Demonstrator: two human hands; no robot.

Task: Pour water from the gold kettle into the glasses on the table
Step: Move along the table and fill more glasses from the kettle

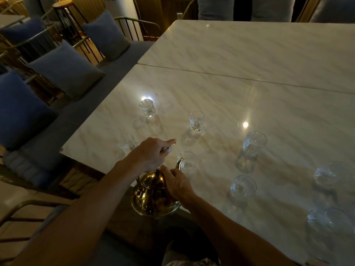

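Note:
The gold kettle (151, 194) hangs at the near edge of the marble table (249, 104), tipped forward. Its curved spout reaches the rim of a clear glass (187, 163). My left hand (151, 153) grips the kettle's thin handle from above. My right hand (177, 182) rests on the kettle's lid and right side. Several more clear glasses stand around: one to the left (126, 144), two farther back (147, 108) (196, 120), a taller one (251, 145) and one at the near right (243, 187).
More glasses stand at the table's right edge (326, 175) (330, 219). A second marble table (249, 45) adjoins at the back. A bench with blue cushions (65, 68) runs along the left side. A metal chair frame (28, 206) is at the near left.

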